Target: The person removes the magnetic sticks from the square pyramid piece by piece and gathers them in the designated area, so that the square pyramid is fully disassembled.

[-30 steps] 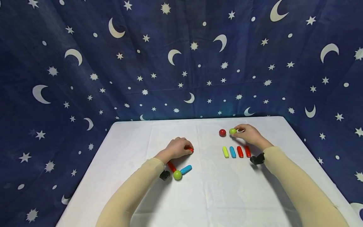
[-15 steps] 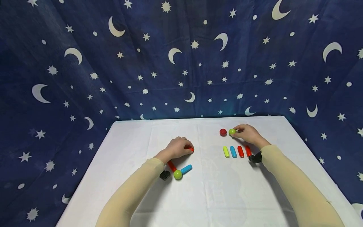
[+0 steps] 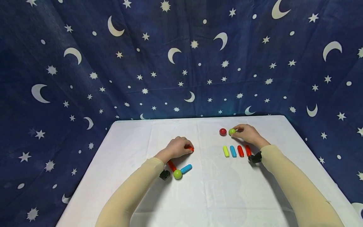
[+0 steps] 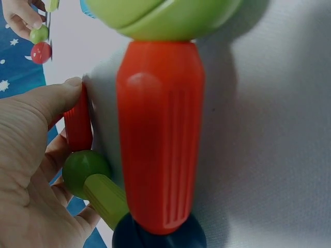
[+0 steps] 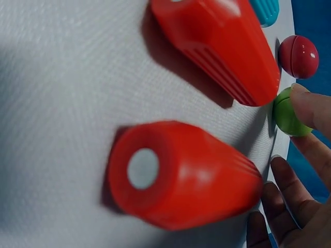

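Note:
My left hand (image 3: 176,147) pinches a red magnetic rod (image 4: 78,121) between thumb and fingers. In the left wrist view that rod meets a dark green ball (image 4: 86,173), from which a yellow-green rod (image 4: 106,199) runs to a dark blue ball (image 4: 160,232). Another red rod (image 4: 160,134) links the blue ball to a light green ball (image 3: 177,174), with a blue rod (image 3: 186,169) at its right. At the back right, my right hand (image 3: 247,133) holds a green ball (image 5: 289,113) between thumb and fingertips. A red ball (image 3: 222,132) sits just left of it.
In front of the right hand lie a yellow-green rod (image 3: 226,151), a blue rod (image 3: 233,151) and two red rods, the left one (image 3: 240,151) beside the right one (image 3: 248,150). A white cloth (image 3: 221,189) covers the table; a starry blue curtain (image 3: 158,63) hangs behind.
The right wrist has shifted slightly left, and its green ball is a touch nearer the red ball. The left hand keeps its grip in the same place.

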`<state>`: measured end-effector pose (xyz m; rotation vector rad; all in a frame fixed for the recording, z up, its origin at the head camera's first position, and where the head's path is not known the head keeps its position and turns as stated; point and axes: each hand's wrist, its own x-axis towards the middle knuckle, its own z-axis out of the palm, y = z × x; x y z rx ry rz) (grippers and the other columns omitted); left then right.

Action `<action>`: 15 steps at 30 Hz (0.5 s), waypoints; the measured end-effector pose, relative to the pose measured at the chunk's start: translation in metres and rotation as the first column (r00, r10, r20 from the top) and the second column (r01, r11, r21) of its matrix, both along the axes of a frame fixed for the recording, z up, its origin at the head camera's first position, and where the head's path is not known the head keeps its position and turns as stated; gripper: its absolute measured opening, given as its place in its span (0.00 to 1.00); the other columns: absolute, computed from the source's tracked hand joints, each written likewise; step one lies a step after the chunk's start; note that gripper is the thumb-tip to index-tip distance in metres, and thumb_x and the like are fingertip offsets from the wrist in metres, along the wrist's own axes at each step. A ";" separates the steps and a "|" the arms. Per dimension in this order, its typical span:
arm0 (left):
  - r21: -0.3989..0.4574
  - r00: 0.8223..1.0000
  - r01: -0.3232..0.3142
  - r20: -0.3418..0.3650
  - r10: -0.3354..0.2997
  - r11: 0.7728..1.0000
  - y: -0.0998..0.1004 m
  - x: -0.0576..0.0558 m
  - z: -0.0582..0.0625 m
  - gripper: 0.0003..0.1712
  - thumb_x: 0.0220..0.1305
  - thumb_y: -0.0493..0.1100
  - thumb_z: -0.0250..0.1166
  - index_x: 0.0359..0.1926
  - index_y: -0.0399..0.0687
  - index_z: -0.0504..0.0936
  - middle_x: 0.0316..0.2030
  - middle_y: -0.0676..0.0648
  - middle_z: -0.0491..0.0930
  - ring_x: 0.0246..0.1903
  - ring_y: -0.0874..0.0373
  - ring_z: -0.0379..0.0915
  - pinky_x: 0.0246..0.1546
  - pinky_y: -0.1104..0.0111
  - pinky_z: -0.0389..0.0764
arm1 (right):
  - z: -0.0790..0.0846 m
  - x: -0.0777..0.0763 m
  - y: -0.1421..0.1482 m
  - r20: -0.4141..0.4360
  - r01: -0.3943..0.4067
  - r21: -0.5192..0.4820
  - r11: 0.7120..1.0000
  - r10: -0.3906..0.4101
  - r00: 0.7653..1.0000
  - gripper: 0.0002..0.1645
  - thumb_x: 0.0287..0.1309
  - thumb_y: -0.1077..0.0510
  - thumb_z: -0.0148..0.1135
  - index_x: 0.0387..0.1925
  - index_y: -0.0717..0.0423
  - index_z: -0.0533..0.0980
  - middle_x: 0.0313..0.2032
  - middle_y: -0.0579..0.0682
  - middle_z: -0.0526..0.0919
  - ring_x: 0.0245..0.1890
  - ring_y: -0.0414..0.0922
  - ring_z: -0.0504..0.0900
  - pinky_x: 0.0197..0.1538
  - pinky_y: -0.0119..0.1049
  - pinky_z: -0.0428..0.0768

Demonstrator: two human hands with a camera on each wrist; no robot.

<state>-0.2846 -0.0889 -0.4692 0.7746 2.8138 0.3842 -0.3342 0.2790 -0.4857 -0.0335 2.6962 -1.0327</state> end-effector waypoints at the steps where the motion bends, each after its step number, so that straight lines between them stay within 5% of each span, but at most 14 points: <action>1: 0.000 1.000 0.000 0.000 0.000 1.000 0.000 0.000 0.000 0.09 0.69 0.53 0.69 0.48 0.62 0.88 0.47 0.54 0.82 0.47 0.55 0.71 0.50 0.58 0.74 | 0.000 0.000 0.000 0.002 0.001 0.001 1.000 -0.001 1.000 0.36 0.64 0.45 0.69 0.67 0.59 0.73 0.63 0.66 0.72 0.58 0.61 0.71 0.61 0.58 0.75; 15: 0.002 1.000 0.003 0.011 -0.003 1.000 -0.001 -0.002 -0.001 0.09 0.69 0.53 0.69 0.48 0.63 0.88 0.46 0.55 0.81 0.46 0.56 0.71 0.49 0.59 0.74 | 0.003 0.004 -0.003 -0.005 -0.003 0.008 1.000 0.003 1.000 0.36 0.64 0.46 0.69 0.67 0.60 0.73 0.63 0.66 0.72 0.58 0.61 0.70 0.61 0.58 0.74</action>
